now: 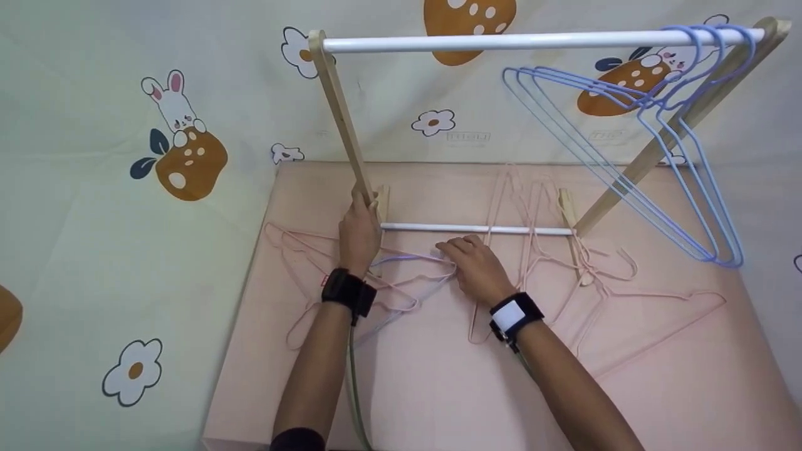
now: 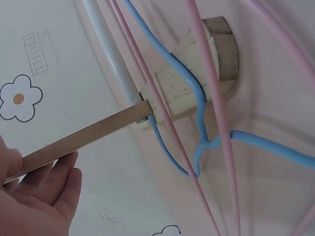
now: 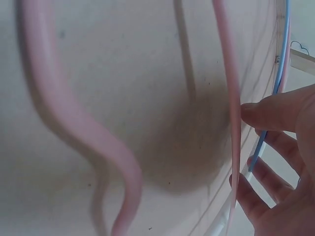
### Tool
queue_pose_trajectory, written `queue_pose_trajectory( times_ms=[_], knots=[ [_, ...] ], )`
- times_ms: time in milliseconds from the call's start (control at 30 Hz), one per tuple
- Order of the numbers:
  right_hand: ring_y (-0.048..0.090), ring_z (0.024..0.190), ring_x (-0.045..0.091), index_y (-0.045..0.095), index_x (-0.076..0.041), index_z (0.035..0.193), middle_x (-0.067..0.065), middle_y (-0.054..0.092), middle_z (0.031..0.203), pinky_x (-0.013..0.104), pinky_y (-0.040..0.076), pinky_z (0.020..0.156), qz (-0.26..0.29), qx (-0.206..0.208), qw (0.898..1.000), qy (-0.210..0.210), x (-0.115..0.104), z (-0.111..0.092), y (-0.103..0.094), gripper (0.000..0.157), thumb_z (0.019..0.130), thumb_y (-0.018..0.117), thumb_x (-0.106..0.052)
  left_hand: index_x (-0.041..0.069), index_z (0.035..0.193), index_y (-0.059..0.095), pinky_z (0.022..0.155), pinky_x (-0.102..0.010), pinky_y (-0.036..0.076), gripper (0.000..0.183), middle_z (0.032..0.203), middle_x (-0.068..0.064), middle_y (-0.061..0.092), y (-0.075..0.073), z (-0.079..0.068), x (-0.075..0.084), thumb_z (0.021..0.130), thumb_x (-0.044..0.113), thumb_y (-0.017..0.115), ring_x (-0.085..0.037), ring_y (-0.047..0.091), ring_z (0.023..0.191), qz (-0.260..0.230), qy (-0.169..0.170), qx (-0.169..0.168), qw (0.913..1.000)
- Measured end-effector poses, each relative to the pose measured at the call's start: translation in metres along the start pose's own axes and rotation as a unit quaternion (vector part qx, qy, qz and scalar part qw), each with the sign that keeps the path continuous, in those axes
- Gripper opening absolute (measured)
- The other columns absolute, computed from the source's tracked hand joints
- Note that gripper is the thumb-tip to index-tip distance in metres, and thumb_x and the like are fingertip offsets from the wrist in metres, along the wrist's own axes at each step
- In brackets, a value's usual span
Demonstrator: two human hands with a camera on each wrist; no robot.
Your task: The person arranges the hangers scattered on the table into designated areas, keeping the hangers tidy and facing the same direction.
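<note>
My left hand (image 1: 360, 235) grips the lower part of the left wooden post (image 1: 341, 119) of a clothes rack. In the left wrist view, its thumb and fingers lie on opposite sides of the post. Beside the post's foot, pink hangers (image 2: 224, 123) cross over a blue hanger (image 2: 270, 145). My right hand (image 1: 477, 269) is at the right end of these overlapping hangers. Up close, its thumb and fingers are spread apart beside a pink hanger wire (image 3: 235, 113), with a blue wire (image 3: 283, 54) passing near the fingers; whether they press on either is unclear.
Several blue hangers (image 1: 664, 181) hang at the right end of the upper white bar (image 1: 539, 41). More pink hangers (image 1: 658, 294) lie on the pink-covered table (image 1: 432, 388), some across the lower white bar (image 1: 438, 227). A printed cloth (image 1: 388, 100) stands behind.
</note>
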State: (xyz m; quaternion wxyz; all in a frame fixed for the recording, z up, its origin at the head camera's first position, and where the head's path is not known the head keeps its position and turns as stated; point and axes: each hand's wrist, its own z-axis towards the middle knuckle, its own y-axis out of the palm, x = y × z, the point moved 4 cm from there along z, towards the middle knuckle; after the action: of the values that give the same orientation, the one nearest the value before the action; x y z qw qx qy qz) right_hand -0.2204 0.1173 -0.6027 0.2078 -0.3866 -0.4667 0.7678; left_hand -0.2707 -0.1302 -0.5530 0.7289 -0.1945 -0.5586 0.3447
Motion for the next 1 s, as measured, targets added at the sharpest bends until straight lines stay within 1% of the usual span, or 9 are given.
queue_pose_trajectory(
  times_ms=[67, 167, 333, 467, 600, 700, 767, 833, 1000],
  knots=[
    [0.06, 0.124, 0.039, 0.067, -0.003, 0.145, 0.015, 0.07, 0.135, 0.05, 0.05, 0.109, -0.003, -0.001, 1.0, -0.003, -0.002, 0.0, 0.0, 0.063, 0.087, 0.067, 0.021, -0.004, 0.149, 0.046, 0.071, -0.055, 0.06, 0.036, 0.138, -0.022, 0.071, 0.0, 0.0, 0.0, 0.118, 0.013, 0.051, -0.043, 0.076, 0.095, -0.003, 0.002, -0.002, 1.0],
    [0.06, 0.119, 0.037, 0.068, -0.003, 0.144, 0.013, 0.07, 0.132, 0.046, 0.051, 0.107, -0.008, -0.006, 1.0, -0.004, -0.004, -0.002, 0.0, 0.062, 0.087, 0.067, 0.021, -0.004, 0.152, 0.044, 0.07, -0.051, 0.06, 0.038, 0.14, -0.021, 0.07, 0.0, -0.001, 0.001, 0.119, 0.014, 0.049, -0.04, 0.075, 0.092, -0.006, 0.004, -0.007, 0.9999],
    [0.06, 0.115, 0.035, 0.071, -0.004, 0.14, 0.012, 0.071, 0.126, 0.044, 0.053, 0.101, -0.005, -0.02, 1.0, 0.002, -0.008, -0.005, -0.001, 0.06, 0.085, 0.069, 0.021, -0.003, 0.157, 0.041, 0.067, -0.048, 0.059, 0.043, 0.141, -0.022, 0.07, 0.0, -0.001, 0.001, 0.119, 0.014, 0.049, -0.037, 0.074, 0.089, -0.007, -0.001, -0.009, 0.9999],
    [0.059, 0.112, 0.033, 0.074, -0.005, 0.136, 0.01, 0.068, 0.122, 0.042, 0.055, 0.097, 0.001, -0.04, 0.999, 0.021, -0.01, -0.008, -0.001, 0.061, 0.081, 0.071, 0.021, -0.003, 0.153, 0.045, 0.066, -0.049, 0.059, 0.039, 0.139, -0.022, 0.07, -0.001, -0.001, 0.0, 0.119, 0.014, 0.05, -0.038, 0.074, 0.089, -0.007, -0.004, -0.008, 0.9999],
    [0.054, 0.105, 0.028, 0.076, -0.006, 0.131, 0.007, 0.061, 0.114, 0.039, 0.054, 0.089, 0.01, -0.055, 0.997, 0.049, -0.01, -0.012, -0.003, 0.062, 0.076, 0.073, 0.023, -0.003, 0.149, 0.048, 0.066, -0.05, 0.059, 0.036, 0.133, -0.024, 0.072, 0.0, -0.001, -0.001, 0.118, 0.014, 0.05, -0.039, 0.074, 0.087, -0.001, -0.007, -0.009, 0.9999],
    [0.049, 0.099, 0.025, 0.077, -0.006, 0.125, 0.006, 0.054, 0.106, 0.037, 0.051, 0.082, 0.012, -0.053, 0.997, 0.06, -0.011, -0.014, -0.006, 0.061, 0.072, 0.073, 0.024, -0.003, 0.147, 0.049, 0.066, -0.05, 0.059, 0.033, 0.125, -0.025, 0.073, 0.0, 0.0, -0.002, 0.119, 0.015, 0.05, -0.039, 0.073, 0.085, 0.0, -0.011, -0.009, 0.9999],
    [0.047, 0.097, 0.024, 0.076, -0.005, 0.122, 0.004, 0.05, 0.103, 0.036, 0.049, 0.08, 0.011, -0.051, 0.996, 0.065, -0.012, -0.016, -0.008, 0.059, 0.071, 0.074, 0.023, -0.003, 0.143, 0.05, 0.066, -0.051, 0.059, 0.03, 0.12, -0.025, 0.072, -0.001, 0.0, -0.002, 0.118, 0.015, 0.051, -0.039, 0.073, 0.085, 0.0, -0.012, -0.008, 0.9999],
    [0.046, 0.096, 0.024, 0.076, -0.006, 0.119, 0.004, 0.048, 0.101, 0.036, 0.048, 0.078, 0.008, -0.048, 0.997, 0.068, -0.011, -0.019, -0.011, 0.058, 0.068, 0.074, 0.022, -0.002, 0.142, 0.05, 0.066, -0.052, 0.06, 0.029, 0.12, -0.025, 0.072, -0.001, 0.0, -0.001, 0.118, 0.015, 0.052, -0.04, 0.074, 0.085, -0.001, -0.013, -0.009, 0.9999],
    [0.048, 0.095, 0.023, 0.075, -0.008, 0.111, 0.003, 0.049, 0.098, 0.036, 0.05, 0.075, -0.009, -0.042, 0.997, 0.071, -0.01, -0.026, -0.023, 0.054, 0.066, 0.072, 0.021, -0.002, 0.149, 0.046, 0.068, -0.052, 0.06, 0.035, 0.13, -0.025, 0.072, 0.0, 0.0, -0.001, 0.118, 0.015, 0.051, -0.041, 0.075, 0.09, -0.008, -0.013, -0.013, 0.9998]
  ],
)
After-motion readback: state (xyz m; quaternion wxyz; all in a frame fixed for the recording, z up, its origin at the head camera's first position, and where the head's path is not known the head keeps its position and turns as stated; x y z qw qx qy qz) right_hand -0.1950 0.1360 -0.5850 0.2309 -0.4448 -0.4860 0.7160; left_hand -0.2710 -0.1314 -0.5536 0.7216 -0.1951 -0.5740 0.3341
